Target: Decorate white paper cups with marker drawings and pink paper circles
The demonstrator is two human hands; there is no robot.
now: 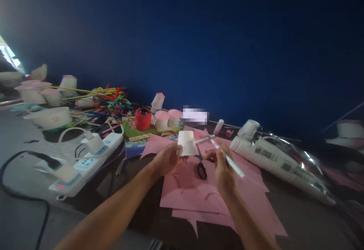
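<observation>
My left hand [167,158] grips a white paper cup [186,142], its narrower end up, above the pink paper. A little to the right, my right hand [223,166] is closed around a white marker pen [233,165], whose pinkish tip end points up and left toward the cup. Between the two hands, black-handled scissors [201,170] lie on several sheets of pink paper [193,195], some with cut edges. Just behind the cup rests another slim white pen-like stick [205,139]. The fingers of my left hand behind the cup are hidden.
A sleeve of stacked paper cups [275,162] in clear plastic lies at the right. At the left are a power strip [88,164] with plugs, a white bowl [51,118] and colourful pipe cleaners [113,98]. Red thread [143,119] and pink-topped cups [162,120] stand behind; a glue stick [218,126] too.
</observation>
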